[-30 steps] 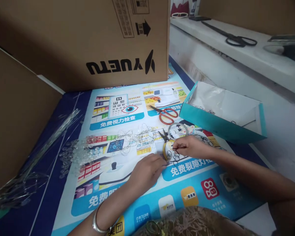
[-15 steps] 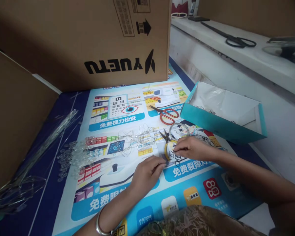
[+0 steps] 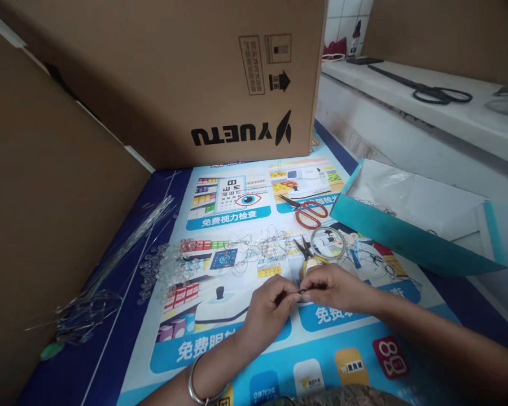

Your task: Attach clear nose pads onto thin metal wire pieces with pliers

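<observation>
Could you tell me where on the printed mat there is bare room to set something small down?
Bare printed mat lies near the lower edge, in front of both hands. Another free strip runs between the cardboard box and the red scissors. It is crowded around the pliers, wire pieces and clear beads.

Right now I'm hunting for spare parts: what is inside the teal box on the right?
The teal box lies open, lined with crumpled white paper, with a few thin wire pieces on it. Its front wall hides anything low along the near side.
</observation>
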Demonstrator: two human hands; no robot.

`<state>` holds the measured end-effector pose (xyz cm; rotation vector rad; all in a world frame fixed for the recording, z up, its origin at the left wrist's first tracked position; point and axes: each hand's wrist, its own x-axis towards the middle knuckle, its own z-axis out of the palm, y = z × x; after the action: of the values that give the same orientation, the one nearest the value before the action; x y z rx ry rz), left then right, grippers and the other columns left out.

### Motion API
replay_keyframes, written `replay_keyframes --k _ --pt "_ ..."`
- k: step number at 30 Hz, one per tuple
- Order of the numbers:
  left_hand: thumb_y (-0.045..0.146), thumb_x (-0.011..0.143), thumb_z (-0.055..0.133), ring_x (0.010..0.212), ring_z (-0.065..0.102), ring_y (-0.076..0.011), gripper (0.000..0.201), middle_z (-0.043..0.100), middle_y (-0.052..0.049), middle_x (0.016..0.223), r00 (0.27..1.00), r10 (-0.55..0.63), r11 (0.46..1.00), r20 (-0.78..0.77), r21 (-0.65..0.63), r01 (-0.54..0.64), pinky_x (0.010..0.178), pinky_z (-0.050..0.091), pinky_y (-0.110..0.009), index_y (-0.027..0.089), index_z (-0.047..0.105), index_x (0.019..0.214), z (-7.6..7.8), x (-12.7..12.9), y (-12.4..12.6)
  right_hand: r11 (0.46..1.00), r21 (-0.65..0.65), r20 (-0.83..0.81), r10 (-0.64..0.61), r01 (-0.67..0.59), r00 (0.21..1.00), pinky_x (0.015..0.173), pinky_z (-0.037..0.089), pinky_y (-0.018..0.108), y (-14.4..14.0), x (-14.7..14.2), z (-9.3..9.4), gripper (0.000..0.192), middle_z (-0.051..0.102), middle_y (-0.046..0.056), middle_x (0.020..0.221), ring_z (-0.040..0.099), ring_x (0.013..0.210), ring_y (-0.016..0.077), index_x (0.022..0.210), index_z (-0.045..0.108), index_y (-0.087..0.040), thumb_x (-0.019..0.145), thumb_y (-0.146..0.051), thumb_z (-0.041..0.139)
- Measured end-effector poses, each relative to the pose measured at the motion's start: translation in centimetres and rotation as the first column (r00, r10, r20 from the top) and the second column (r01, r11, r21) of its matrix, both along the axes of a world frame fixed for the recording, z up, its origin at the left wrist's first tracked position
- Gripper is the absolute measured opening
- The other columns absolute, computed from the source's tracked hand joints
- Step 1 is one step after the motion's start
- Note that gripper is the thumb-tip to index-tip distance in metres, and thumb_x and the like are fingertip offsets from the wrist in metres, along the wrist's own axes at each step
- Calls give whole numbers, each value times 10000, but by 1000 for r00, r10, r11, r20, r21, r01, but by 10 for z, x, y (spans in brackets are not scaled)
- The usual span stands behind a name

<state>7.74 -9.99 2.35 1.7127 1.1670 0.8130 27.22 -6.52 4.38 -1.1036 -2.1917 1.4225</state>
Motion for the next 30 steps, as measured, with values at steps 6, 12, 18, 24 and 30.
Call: replay_keyframes --k 6,12,18,24,30 --pt "239 859 440 685 461 -134 111 499 -10 746 987 -134 990 -89 26 137 615 368 -251 189 463 762 10 0 0 983 -185 -142 -34 7 989 591 369 208 -1 1 -1 183 559 -2 709 491 657 104 790 644 -159 776 -332 585" --pt "273 870 420 637 394 -118 142 439 13 703 986 -164 981 22 -101 165 587 349 -232 191 414 753 21 -4 0 786 -617 -387 -339 32 858 518 306 201 -5 2 6 139 488 -21 606 401 553 77 699 580 -142 733 -272 612" --pt "274 856 435 621 388 -111 143 434 14 690 992 -76 980 105 -175 94 575 348 -226 185 412 747 20 -4 0 720 -662 -560 -289 -209 777 468 312 214 -13 8 14 153 577 44 695 452 506 77 720 652 -120 722 -267 608" --pt "208 774 499 596 439 -97 77 503 3 665 932 -85 906 353 -362 220 562 368 -218 160 443 750 21 12 -10 843 -508 -454 -85 -179 887 363 284 157 -14 2 13 293 588 16 591 372 350 19 854 698 -116 838 -358 535" --pt "298 721 593 469 423 -67 198 515 8 575 823 32 776 567 -533 338 458 315 -189 129 496 751 31 17 -12 867 -469 -419 -52 -167 906 315 254 122 -18 -13 12 418 575 5 563 388 342 17 970 681 -122 815 -480 531"
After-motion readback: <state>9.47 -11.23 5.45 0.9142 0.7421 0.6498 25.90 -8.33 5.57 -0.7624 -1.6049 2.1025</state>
